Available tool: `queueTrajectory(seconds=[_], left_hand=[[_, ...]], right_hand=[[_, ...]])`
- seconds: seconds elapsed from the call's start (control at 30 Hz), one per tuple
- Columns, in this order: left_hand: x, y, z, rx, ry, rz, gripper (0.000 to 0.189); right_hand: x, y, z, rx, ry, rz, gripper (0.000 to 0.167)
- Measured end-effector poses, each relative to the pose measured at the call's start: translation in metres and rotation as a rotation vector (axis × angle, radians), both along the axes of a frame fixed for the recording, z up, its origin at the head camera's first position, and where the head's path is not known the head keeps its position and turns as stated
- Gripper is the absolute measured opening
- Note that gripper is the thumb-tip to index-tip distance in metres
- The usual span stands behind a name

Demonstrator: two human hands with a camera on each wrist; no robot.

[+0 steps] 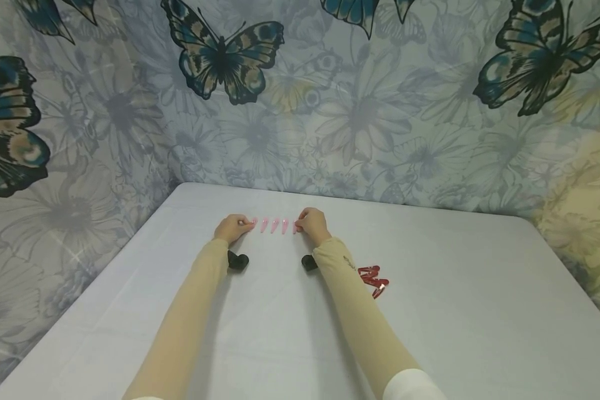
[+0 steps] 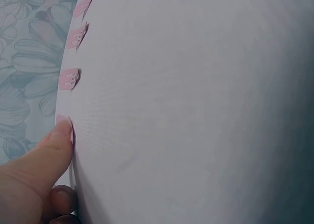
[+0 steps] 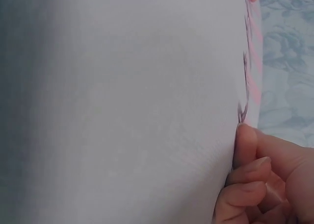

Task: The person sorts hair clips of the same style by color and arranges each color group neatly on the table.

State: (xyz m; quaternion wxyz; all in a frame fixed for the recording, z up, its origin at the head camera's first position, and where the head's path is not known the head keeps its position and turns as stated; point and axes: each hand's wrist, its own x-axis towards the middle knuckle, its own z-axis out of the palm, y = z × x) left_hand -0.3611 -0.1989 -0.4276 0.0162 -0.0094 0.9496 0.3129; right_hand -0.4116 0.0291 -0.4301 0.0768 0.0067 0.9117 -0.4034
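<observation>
Pink snap hair clips (image 1: 275,225) lie side by side in a short row on the white table, their narrow ends toward me. At the row's left end my left hand (image 1: 232,228) pinches the outermost clip (image 1: 254,221); in the left wrist view its thumb lies on that clip (image 2: 63,119). My right hand (image 1: 314,225) holds the rightmost clip (image 1: 295,226) between thumb and forefinger, covering most of it. In the right wrist view, its other fingers (image 3: 245,197) are curled beneath. The clips between the hands are untouched.
Several red snap hair clips (image 1: 375,281) lie in a loose pile beside my right forearm. Black wrist cameras (image 1: 238,261) sit under both wrists. Behind the white table (image 1: 455,289) hangs a butterfly-print cloth (image 1: 365,122).
</observation>
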Motion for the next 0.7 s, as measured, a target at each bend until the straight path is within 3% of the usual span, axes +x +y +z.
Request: queueTrajectory(seconds=[0.03, 0.07, 0.17, 0.27, 0.3, 0.43, 0.7], left_hand=[[0.0, -0.001, 0.001, -0.003, -0.003, -0.001, 0.027], [0.0, -0.002, 0.002, -0.008, -0.004, -0.002, 0.027], [0.0, -0.005, 0.003, -0.016, 0.002, 0.004, 0.027], [0.0, -0.006, 0.002, -0.002, 0.002, 0.002, 0.027], [0.0, -0.006, 0.001, 0.003, -0.002, -0.001, 0.027], [0.0, -0.003, -0.002, 0.025, -0.021, -0.019, 0.027], [-0.004, -0.002, -0.004, 0.016, -0.003, 0.001, 0.027]], right_hand=[[-0.003, -0.001, -0.002, -0.006, -0.01, 0.002, 0.006], [-0.013, 0.001, -0.014, -0.039, 0.022, 0.023, 0.007], [-0.021, -0.001, -0.023, -0.066, 0.027, 0.042, 0.007], [-0.013, 0.001, -0.019, -0.109, 0.055, 0.043, 0.01], [-0.001, 0.001, -0.007, -0.098, 0.031, 0.022, 0.011], [0.023, 0.013, 0.005, -0.164, 0.082, 0.012, 0.015], [0.036, 0.025, 0.026, -0.36, 0.068, 0.072, 0.018]])
